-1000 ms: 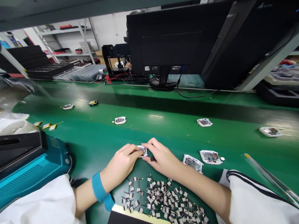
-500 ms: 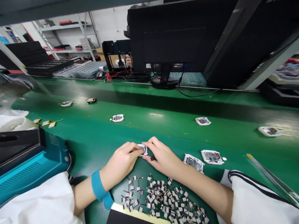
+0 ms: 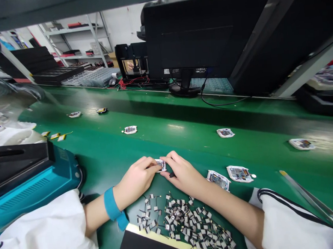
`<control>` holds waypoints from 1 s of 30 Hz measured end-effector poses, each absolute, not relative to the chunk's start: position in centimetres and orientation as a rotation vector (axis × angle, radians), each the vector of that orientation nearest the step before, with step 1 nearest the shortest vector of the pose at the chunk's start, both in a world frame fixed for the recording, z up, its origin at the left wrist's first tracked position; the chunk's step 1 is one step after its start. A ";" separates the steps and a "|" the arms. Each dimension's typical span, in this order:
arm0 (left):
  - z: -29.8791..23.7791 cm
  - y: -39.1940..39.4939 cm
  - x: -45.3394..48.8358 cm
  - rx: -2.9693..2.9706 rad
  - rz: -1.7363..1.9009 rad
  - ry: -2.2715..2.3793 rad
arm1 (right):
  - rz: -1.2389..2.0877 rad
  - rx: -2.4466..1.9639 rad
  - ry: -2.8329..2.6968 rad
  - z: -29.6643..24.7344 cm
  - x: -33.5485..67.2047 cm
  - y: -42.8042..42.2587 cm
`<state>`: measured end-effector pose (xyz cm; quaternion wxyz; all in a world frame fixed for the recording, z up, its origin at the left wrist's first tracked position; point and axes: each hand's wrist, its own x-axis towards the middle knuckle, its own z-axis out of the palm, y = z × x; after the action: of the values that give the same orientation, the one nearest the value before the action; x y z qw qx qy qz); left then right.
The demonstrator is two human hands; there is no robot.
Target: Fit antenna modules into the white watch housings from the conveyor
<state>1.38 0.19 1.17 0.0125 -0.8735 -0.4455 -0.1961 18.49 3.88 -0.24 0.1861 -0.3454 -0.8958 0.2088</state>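
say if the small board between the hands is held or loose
Held: the left hand and right hand pinch the circuit board

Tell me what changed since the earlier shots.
Only the head camera's view drifted slightly. The left hand and right hand still hold the small white-rimmed circuit board; nothing was taken or let go. The heap of small wired square tabs stayed as it was.

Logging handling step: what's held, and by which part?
The left hand and right hand pinch a small white-edged circuit board by its opposite side edges, using fingertips.
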 end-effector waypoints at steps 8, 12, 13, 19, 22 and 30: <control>1.1 0.2 1.2 -2.732 -0.636 -1.389 | 0.596 -0.983 -2.530 -0.3 18.4 3.9; 1.1 0.3 1.2 -2.735 -0.637 -1.392 | 0.592 -0.984 -2.533 -0.2 18.5 3.8; 1.1 0.3 1.2 -2.734 -0.641 -1.390 | 0.590 -0.984 -2.533 -0.2 18.5 3.8; 1.1 0.2 1.2 -2.744 -0.646 -1.401 | 0.570 -0.974 -2.534 -0.2 18.5 4.0; 1.1 0.3 1.2 -2.749 -0.656 -1.406 | 0.570 -0.973 -2.533 -0.3 18.5 4.0; 1.1 0.3 1.2 -2.760 -0.663 -1.416 | 0.580 -0.974 -2.539 -0.2 18.6 3.9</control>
<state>1.20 0.28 1.06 -0.0155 -0.8700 -0.4463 -0.2091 18.61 3.88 -0.22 0.1795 -0.3446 -0.8983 0.2052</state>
